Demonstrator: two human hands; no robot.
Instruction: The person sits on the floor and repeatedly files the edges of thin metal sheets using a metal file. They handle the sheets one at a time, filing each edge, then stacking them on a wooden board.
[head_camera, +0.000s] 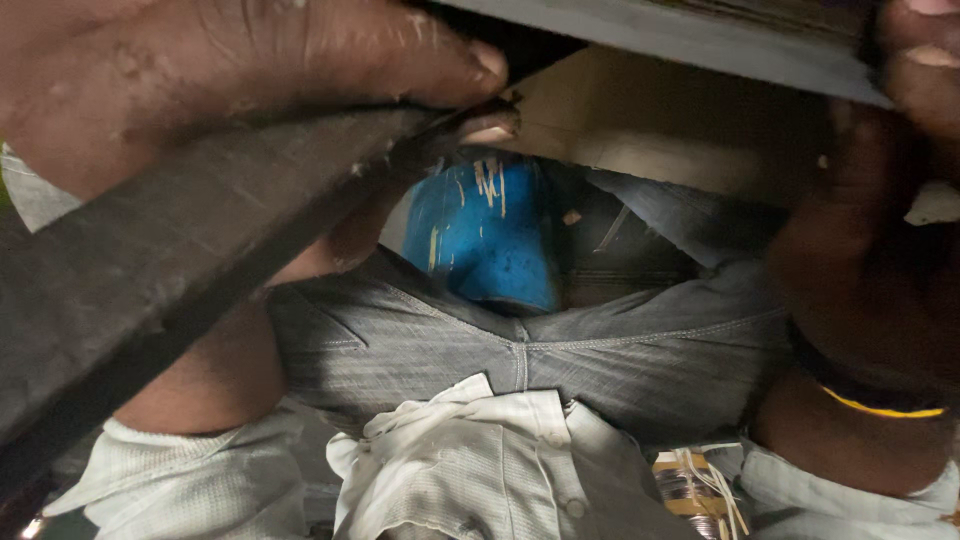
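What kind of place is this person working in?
Probably a small workshop, though little of the room shows. The left hand grips a dark flat bar, a scratched blue drum sits between the knees, and a coil of wire lies below.

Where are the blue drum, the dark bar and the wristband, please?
blue drum (485, 235), head view, middle of its scratched side.
dark bar (150, 260), head view, its flat face below the left hand.
wristband (880, 405), head view, its yellow stripe.

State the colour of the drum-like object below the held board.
Blue drum, with pale scratches; head view.
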